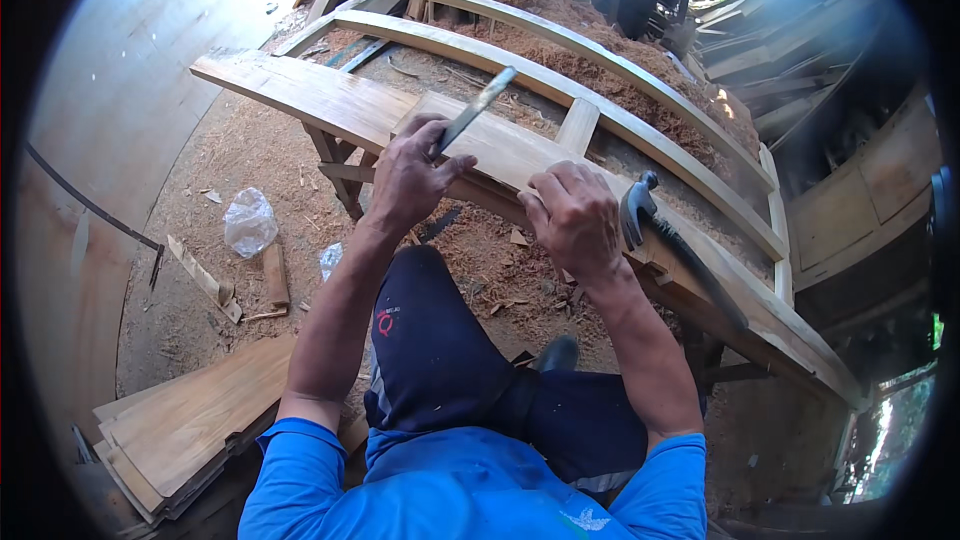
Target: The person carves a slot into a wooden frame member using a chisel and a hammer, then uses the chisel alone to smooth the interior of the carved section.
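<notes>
Presently, the left hand (408, 175) grips one flat, narrow tool (480, 110) slanting above one long wooden plank (300, 90). The right hand (577, 215), fingers curled, is at the plank's near edge; whether it holds anything cannot be told. One claw hammer (690, 258) rests just beside it. Two crumpled clear plastic pieces (250, 222) lie below.

I logged remotely: flat tool (478, 110), mottled grey; plank (510, 143), pale tan; hammer (676, 240), black-handled; shirt (450, 485), bright blue; trousers (440, 340), navy; sawdust (630, 50), reddish brown
</notes>
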Available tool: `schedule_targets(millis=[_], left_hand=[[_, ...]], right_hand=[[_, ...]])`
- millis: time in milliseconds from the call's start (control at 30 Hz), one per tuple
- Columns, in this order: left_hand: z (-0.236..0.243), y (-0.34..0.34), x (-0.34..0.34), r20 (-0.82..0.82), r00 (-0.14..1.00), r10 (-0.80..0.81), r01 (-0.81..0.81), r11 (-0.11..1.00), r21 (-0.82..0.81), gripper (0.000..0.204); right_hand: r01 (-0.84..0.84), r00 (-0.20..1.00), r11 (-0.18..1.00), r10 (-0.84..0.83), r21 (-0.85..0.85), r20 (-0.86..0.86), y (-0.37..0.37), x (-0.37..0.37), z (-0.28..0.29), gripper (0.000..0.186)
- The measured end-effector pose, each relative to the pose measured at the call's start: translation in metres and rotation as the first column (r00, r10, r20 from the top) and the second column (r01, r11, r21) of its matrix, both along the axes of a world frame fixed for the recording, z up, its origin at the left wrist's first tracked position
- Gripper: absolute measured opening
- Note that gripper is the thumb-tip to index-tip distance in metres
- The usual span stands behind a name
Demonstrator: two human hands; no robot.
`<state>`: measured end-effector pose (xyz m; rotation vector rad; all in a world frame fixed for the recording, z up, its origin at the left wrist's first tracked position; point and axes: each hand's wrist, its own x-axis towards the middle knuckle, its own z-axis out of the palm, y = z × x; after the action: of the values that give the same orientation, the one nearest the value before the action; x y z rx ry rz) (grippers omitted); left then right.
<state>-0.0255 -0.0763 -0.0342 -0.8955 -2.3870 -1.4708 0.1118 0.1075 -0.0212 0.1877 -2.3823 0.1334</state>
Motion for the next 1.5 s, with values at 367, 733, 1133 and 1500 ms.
schedule_targets(millis=[367,733,1133,1500], left_hand=[[-0.022,0.021,0.013,-0.117,0.992,-0.049,0.031,0.988,-0.152,0.052],[-0.028,0.006,-0.003,-0.107,0.97,-0.219,0.211,0.974,-0.08,0.036],[-0.057,0.018,0.039,0.311,0.949,-0.039,-0.115,0.88,0.46,0.017],[-0.044,0.003,0.049,0.472,0.786,-0.398,-0.044,0.726,0.686,0.042]], right_hand=[[0.132,0.984,0.99,-0.125,-0.042,0.129,-0.015,-0.019,-0.011,0.017],[-0.038,0.999,0.976,0.036,0.214,0.014,-0.001,-0.014,-0.021,0.024],[-0.093,0.994,0.84,0.109,0.535,0.001,-0.002,-0.007,-0.025,0.029],[-0.283,0.954,0.898,0.301,0.337,-0.001,-0.003,0.001,-0.03,0.017]])
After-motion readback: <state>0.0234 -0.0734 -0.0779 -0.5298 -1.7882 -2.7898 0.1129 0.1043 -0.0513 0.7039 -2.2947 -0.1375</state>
